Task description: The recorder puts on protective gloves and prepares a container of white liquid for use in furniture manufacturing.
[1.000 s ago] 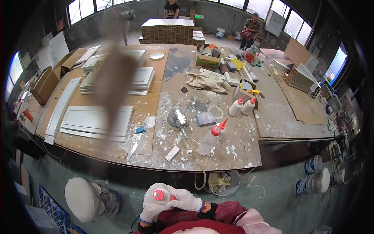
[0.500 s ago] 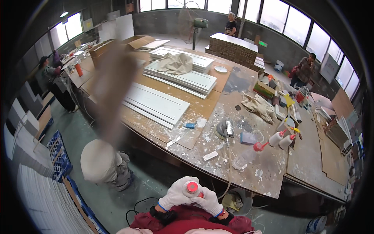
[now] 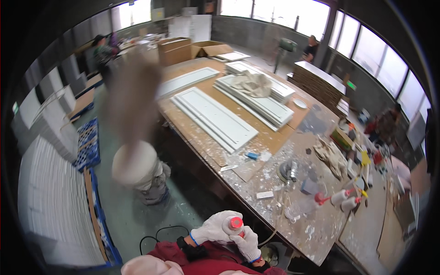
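Both my hands, in white knit gloves, are together in front of my body at the lower middle. My left hand is wrapped round a white bottle with a red top. Fingers of my right hand are closed on its near right side, where a bit of red shows. Most of the bottle's body is hidden by the gloves. The hands are just off the near edge of the workbench and touch nothing on it.
White panels lie on the bench, a cloth on one stack. A sander, white block, clear bottle and squeeze bottles stand nearer. A covered stool is left, beside stacked boards. People are farther off.
The view has turned to the left, so bench and panels sit farther right in it. Both hands keep the same hold on the bottle.
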A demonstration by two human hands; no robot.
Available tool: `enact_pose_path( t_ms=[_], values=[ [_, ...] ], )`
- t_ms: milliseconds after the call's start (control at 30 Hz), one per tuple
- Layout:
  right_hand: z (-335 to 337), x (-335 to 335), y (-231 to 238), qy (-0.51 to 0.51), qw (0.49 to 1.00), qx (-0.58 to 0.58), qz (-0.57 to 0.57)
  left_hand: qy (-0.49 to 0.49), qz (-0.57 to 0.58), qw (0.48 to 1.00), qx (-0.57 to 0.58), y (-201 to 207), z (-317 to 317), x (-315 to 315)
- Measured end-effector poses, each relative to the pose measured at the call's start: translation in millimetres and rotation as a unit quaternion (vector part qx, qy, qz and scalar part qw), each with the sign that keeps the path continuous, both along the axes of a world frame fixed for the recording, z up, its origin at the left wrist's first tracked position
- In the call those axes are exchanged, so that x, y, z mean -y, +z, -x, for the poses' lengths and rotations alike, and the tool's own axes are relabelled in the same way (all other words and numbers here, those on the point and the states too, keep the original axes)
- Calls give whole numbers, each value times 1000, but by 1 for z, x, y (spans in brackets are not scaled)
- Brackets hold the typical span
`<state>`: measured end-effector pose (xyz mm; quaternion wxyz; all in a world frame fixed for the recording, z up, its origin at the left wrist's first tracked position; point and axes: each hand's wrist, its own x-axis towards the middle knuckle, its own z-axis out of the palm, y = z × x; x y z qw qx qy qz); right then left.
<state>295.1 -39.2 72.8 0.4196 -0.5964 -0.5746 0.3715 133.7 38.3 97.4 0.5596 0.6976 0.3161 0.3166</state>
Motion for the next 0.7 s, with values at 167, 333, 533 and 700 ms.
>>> enact_pose_path(
  t_ms=[167,333,533,700],
  values=[
    [-1,8,2,-24,1000,0,11,10,-19,1000,7,5,0,10],
    [-8,3,-2,-4,999,30,-21,50,-81,995,-29,4,-4,11],
    [12,18,-7,50,998,-14,46,91,-77,992,-49,-12,20,33],
    [6,59,-56,158,984,30,82,100,-107,989,25,-76,26,69]
  ],
)
